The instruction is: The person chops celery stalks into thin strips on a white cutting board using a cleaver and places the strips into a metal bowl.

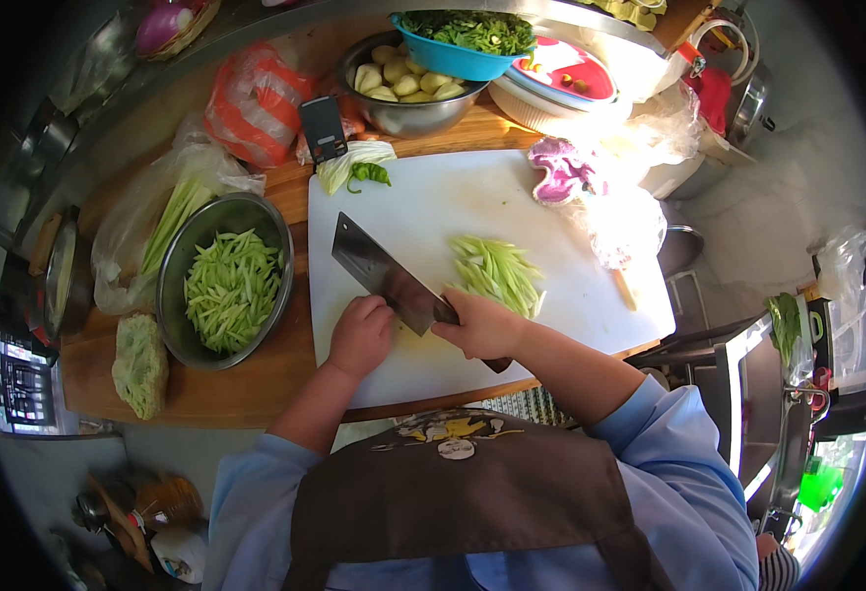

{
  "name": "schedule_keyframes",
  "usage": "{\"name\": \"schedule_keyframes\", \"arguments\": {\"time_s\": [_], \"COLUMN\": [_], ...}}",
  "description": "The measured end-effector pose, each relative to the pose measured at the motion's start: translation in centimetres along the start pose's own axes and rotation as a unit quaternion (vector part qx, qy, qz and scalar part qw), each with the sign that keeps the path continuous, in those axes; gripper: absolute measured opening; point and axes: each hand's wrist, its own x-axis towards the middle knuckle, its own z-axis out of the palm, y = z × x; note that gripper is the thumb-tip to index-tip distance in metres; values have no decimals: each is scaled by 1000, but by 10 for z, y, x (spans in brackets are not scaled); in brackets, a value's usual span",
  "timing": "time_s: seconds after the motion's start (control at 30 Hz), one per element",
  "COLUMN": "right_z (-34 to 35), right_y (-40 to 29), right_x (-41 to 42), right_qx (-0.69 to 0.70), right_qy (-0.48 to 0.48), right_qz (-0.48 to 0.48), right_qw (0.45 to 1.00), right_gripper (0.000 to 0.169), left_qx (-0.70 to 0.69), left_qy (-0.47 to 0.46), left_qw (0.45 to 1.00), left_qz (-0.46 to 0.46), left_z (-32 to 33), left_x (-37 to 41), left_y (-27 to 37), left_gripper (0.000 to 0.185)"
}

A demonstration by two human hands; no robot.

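Observation:
My right hand (481, 323) grips the wooden handle of a cleaver (385, 273), whose broad dark blade points up and to the left over the white cutting board (418, 185). Against the lower edge of the blade rests my left hand (363, 334), fingers curled; what lies under them is hidden. Just beyond my right hand lies a pile of slant-cut pale green celery-like pieces (496, 272). A steel bowl (173, 325) left of the board holds many more cut green pieces (233, 292).
A green pepper (370, 174) and a cabbage leaf (341, 168) lie at the board's far left corner. Behind stand a steel bowl of peeled potatoes (407, 77) and a blue basket of greens (455, 59). Purple cloth (562, 170) lies right; bagged stalks (178, 210) and a green cloth (137, 366) lie left.

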Motion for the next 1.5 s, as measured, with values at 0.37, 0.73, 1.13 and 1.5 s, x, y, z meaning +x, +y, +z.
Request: {"name": "schedule_keyframes", "arguments": {"time_s": [0.37, 0.73, 1.13, 1.5], "right_z": [-51, -46, -62, -90], "right_y": [51, 74, 91, 144], "right_x": [-84, -127, -121, -166], "right_qx": [53, -351, -527, -348], "right_qy": [136, 298, 269, 348], "right_qz": [26, -138, -271, -36], "right_qw": [989, 877, 759, 870], "right_gripper": [28, 21, 6, 19], "left_qx": [-107, -200, 1, 64], "left_qy": [-58, 202, -422, -233], "left_qw": [992, 948, 902, 966], "left_qz": [28, -145, 88, -90], "left_z": [53, 0, 31, 48], "left_x": [43, 70, 100, 59], "left_y": [21, -6, 99, 61], "left_gripper": [9, 12, 86, 112]}}
